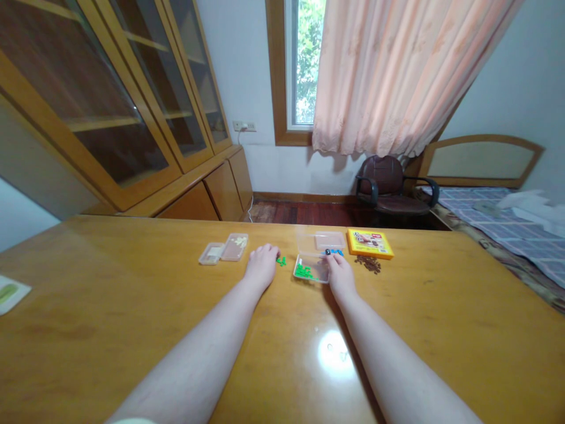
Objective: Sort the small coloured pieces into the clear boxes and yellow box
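Observation:
My left hand (pixel 262 266) rests low over the table, its fingers curled down and together. Several small green pieces (pixel 281 261) lie beside its fingertips; whatever those fingers hold is hidden. My right hand (pixel 341 275) grips the right edge of a clear plastic box (pixel 322 278) whose hinged lid lies back. Loose green pieces (pixel 303 271) fill the box's left part. Just past my right fingertips are a small dark, shiny round object (pixel 328 252) and some blue pieces (pixel 338 252).
A clear case (pixel 222 252) with pale pieces stands open on the left. To the right are a yellow box (pixel 369 242) and a pile of brown pieces (pixel 368 264). A white and green item (pixel 13 294) lies at the table's left edge. A chair (pixel 386 185) stands beyond the table (pixel 176 341).

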Demonstrator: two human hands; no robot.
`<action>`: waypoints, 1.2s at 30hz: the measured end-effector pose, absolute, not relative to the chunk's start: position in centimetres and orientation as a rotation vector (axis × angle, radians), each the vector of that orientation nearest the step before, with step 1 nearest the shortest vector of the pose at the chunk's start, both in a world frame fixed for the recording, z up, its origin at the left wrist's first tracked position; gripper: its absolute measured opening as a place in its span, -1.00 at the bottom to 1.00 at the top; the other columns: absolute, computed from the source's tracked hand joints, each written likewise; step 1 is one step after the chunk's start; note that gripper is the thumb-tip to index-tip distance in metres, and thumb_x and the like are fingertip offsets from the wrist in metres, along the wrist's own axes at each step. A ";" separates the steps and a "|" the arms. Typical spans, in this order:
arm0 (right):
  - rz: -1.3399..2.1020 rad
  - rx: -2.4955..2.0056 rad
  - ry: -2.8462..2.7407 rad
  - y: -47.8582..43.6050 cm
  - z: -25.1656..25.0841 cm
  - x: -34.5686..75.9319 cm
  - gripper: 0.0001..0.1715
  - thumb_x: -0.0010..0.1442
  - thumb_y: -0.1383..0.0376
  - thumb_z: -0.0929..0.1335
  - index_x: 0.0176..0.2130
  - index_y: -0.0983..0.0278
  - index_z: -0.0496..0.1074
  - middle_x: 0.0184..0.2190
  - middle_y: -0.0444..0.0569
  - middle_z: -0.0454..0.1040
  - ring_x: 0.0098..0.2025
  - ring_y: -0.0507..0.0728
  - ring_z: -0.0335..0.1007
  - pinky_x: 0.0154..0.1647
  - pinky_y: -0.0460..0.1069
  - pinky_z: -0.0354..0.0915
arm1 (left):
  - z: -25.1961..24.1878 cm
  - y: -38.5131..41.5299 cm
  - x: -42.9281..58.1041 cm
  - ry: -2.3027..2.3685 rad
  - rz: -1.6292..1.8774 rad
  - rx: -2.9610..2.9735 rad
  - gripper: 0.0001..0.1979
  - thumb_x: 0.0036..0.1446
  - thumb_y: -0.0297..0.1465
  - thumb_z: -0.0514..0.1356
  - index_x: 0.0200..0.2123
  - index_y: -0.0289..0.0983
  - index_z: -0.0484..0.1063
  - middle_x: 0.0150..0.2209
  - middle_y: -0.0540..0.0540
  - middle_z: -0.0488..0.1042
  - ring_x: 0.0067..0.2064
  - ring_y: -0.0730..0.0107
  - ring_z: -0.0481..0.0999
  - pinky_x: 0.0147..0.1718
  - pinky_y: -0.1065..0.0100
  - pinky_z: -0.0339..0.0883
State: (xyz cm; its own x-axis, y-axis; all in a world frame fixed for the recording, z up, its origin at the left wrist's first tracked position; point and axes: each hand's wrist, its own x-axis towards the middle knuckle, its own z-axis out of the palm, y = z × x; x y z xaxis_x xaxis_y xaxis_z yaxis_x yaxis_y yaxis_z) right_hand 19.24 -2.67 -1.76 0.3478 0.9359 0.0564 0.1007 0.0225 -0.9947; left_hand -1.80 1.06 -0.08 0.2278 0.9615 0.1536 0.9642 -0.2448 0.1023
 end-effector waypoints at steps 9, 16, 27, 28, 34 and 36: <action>0.848 -1.424 -1.054 -2.7 -1.8 19.4 -0.59 0.02 0.01 0.24 -0.54 0.28 0.40 -0.62 -0.13 0.33 -0.56 0.04 0.14 -0.50 -0.07 0.04 | 0.0 1.0 -1.8 -1.936 -0.257 -2.432 -0.84 0.17 -0.34 0.04 -0.23 -0.16 0.39 -0.23 -0.09 0.35 -0.15 0.26 0.31 -0.23 0.28 0.12; 0.849 -1.406 -1.053 -2.7 -1.7 19.4 -0.57 -0.01 -0.03 0.24 -0.55 0.26 0.39 -0.58 -0.11 0.36 -0.51 0.06 0.18 -0.45 -0.06 0.08 | 0.2 0.9 -1.7 -1.939 -0.243 -2.453 -0.85 0.15 -0.31 0.07 -0.26 -0.19 0.39 -0.25 -0.10 0.36 -0.16 0.24 0.32 -0.25 0.27 0.12; 0.877 -1.401 -1.021 -2.7 -1.8 19.3 -0.61 0.01 0.03 0.25 -0.53 0.27 0.39 -0.58 -0.12 0.34 -0.51 0.05 0.16 -0.45 -0.08 0.08 | 0.1 0.9 -1.2 -1.931 -0.194 -2.441 -0.80 0.20 -0.37 -0.01 -0.27 -0.28 0.38 -0.24 -0.16 0.37 -0.16 0.23 0.33 -0.22 0.25 0.14; 0.877 -1.404 -1.023 -2.7 -1.8 19.3 -0.62 0.01 0.03 0.25 -0.53 0.27 0.39 -0.59 -0.13 0.33 -0.51 0.04 0.15 -0.46 -0.08 0.08 | 0.1 0.9 -1.2 -1.931 -0.200 -2.439 -0.79 0.20 -0.37 -0.02 -0.28 -0.29 0.38 -0.24 -0.16 0.38 -0.16 0.23 0.33 -0.22 0.25 0.14; 0.889 -1.400 -1.009 -2.7 -1.8 19.2 -0.61 -0.01 0.01 0.26 -0.53 0.26 0.39 -0.63 -0.16 0.30 -0.55 0.03 0.12 -0.49 -0.07 0.06 | 1.4 0.3 -0.9 -1.847 -0.612 -2.459 -0.82 0.20 -0.39 -0.02 -0.26 -0.27 0.36 -0.22 -0.12 0.40 -0.15 0.30 0.33 -0.15 0.30 0.15; 0.905 -1.395 -1.006 -2.7 -1.8 19.2 -0.61 -0.02 0.00 0.26 -0.52 0.26 0.39 -0.63 -0.16 0.30 -0.57 0.03 0.12 -0.51 -0.07 0.05 | 1.9 -0.3 -0.6 -1.703 -0.778 -2.559 -0.82 0.21 -0.37 -0.02 -0.25 -0.24 0.36 -0.21 -0.09 0.41 -0.12 0.33 0.32 -0.10 0.31 0.14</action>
State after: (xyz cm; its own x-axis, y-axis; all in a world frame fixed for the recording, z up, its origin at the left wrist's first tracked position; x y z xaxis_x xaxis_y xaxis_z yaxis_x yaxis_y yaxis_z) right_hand 19.15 -2.73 -1.83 0.3392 0.9404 0.0262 0.0730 0.0014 -0.9973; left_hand -0.60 -0.31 1.87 0.3029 0.8737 0.3807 0.8596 -0.4229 0.2867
